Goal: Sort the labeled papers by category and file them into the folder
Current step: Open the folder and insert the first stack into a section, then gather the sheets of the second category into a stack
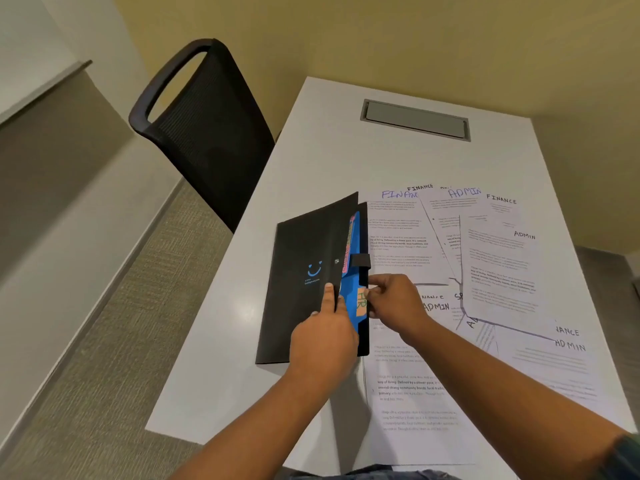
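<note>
A black folder (304,278) with a blue smile logo lies on the white table (242,306), its front flap lifted a little. Blue dividers (354,317) with coloured tabs show inside; one orange tab (361,301) reads "HR". My left hand (325,337) grips the edge of the front flap with its fingers curled under it. My right hand (391,299) pinches the folder's right edge beside the HR tab. Several printed papers (498,258) marked "FINANCE" and "ADMIN" lie spread to the right, partly overlapping.
A black mesh chair (204,133) stands at the table's far left corner. A grey cable hatch (415,119) is set into the far end of the table. The table's left edge runs close to the folder, with carpet floor (121,323) below.
</note>
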### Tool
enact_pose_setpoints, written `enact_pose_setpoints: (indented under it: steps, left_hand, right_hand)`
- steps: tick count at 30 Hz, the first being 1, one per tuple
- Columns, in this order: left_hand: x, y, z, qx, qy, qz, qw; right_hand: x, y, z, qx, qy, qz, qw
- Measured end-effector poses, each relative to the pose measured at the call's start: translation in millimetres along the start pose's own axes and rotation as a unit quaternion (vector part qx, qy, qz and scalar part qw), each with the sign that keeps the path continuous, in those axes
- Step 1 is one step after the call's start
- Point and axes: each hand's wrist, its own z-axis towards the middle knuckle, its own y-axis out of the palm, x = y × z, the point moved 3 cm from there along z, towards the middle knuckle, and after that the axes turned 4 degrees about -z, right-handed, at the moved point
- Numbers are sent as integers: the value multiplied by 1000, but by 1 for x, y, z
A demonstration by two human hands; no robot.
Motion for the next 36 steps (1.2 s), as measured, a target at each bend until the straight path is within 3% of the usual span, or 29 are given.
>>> enact_pose_setpoints:
  steps: [6,12,17,25,36]
  left_hand:
    - [-4,24,23,-59,-3,32,998]
    - [-18,61,35,-144,-10,50,988]
    - [-32,98,38,-163,-42,68,983]
    - [-31,118,35,-134,-52,117,983]
    - [10,134,11,-61,-32,61,996]
  right_hand:
    - [26,0,-11,-31,0,-23,999]
    - [64,-25,-25,-23,9,-52,998]
    - [99,-49,-38,0,39,-79,996]
    - [155,-75,-58,19,79,-133,988]
    - [210,-110,-72,29,64,-140,988]
